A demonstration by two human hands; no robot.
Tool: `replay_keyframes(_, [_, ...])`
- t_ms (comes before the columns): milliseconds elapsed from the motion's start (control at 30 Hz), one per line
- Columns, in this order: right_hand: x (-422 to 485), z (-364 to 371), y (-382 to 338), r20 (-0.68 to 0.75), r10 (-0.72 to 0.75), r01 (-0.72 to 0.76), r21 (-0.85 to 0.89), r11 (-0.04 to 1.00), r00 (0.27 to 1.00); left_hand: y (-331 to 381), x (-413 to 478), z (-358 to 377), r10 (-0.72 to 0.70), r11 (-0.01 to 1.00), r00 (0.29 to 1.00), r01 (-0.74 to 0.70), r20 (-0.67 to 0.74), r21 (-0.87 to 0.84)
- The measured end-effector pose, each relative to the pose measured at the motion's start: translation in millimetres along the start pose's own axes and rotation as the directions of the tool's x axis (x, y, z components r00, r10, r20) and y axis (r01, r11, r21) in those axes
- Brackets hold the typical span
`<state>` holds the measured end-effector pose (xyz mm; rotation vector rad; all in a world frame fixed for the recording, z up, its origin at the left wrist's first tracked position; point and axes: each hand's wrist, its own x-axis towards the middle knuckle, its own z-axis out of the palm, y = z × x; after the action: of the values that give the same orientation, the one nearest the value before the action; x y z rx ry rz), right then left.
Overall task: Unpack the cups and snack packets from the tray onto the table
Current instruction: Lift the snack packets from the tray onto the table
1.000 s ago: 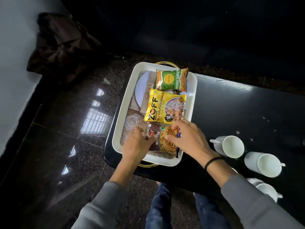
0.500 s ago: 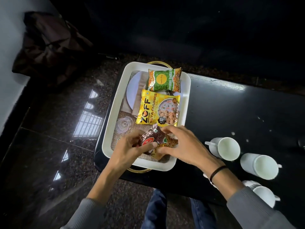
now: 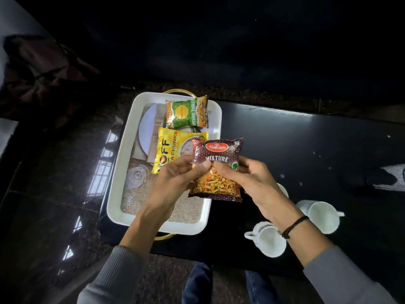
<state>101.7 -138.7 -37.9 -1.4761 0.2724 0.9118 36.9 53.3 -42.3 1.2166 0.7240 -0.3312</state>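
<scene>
Reaching forward, pinched the brown packet [image 3: 219,159] with left hand [image 3: 175,179] and right hand [image 3: 248,179]. Held upright above the tray [image 3: 182,228] rim.

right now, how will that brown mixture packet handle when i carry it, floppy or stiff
Probably floppy: the mixture packet is thin film. Likely light: the left hand and right hand hold it up by a pinch. Its glossy film may slip.

Left hand [image 3: 175,175] and right hand [image 3: 248,179] close together, both curled.
</scene>
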Motion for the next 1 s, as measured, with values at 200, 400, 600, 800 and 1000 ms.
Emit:
replay_keyframes(200, [0.7,-31.1,-7.4,-0.169,0.073,-0.053,0.119,0.991,0.983,0.9,18.3,54.1,-0.021,0.999,1.000,0.022,-0.012,0.035])
replay_keyframes(400, [25.6,-63.7,-16.6,-0.306,-0.006,0.026,0.062,0.998,0.952,5.9,52.7,90.3,0.006,0.997,1.000,-0.006,0.006,0.080])
replay_keyframes(600, [62.5,-82.1,-21.6,-0.405,-0.140,0.047,-0.231,0.972,0.903,15.6,85.2,106.2,0.093,0.937,0.992,-0.057,-0.089,0.346])
replay_keyframes(800, [66.2,-89.9,-17.1,-0.353,-0.383,0.157,-0.526,0.836,0.854,6.8,90.1,103.9,0.338,0.539,0.936,-0.106,-0.099,0.836])
replay_keyframes(1000, [70.9,-80.6,-15.8,-0.070,-0.461,0.248,-0.768,0.591,0.885,-1.4,97.5,102.6,0.484,0.202,0.870,-0.218,0.096,0.955])
